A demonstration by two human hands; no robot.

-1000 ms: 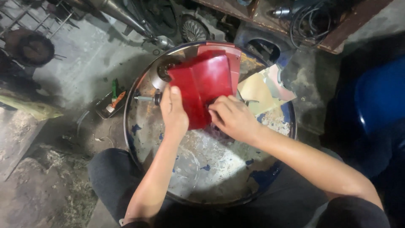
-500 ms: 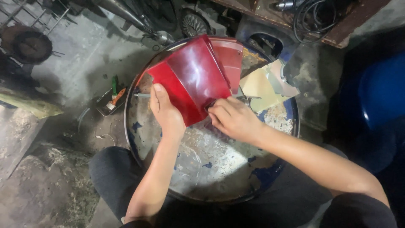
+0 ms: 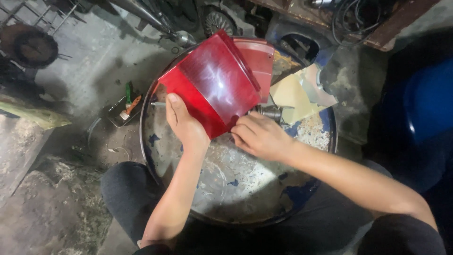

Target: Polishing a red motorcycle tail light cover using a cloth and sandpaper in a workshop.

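A red plastic lamp cover (image 3: 214, 82) is tilted up above the worn lid of a metal drum (image 3: 236, 189). My left hand (image 3: 185, 123) grips its lower left edge, thumb on the red face. My right hand (image 3: 259, 134) pinches the cover's lower right corner, close to a small metal fitting (image 3: 270, 112) that pokes out from behind it. A second red piece (image 3: 259, 59) shows behind the cover's upper right.
A pale yellow sheet (image 3: 295, 97) lies on the drum's far right. A small tray with a green and an orange tool (image 3: 126, 105) sits on the floor to the left. A rusty wheel (image 3: 28, 47) and a blue container (image 3: 424, 104) flank the scene. My knees hug the drum.
The red cover has been lifted and tilted up off the drum lid, its face now turned toward me. Both hands moved with it.
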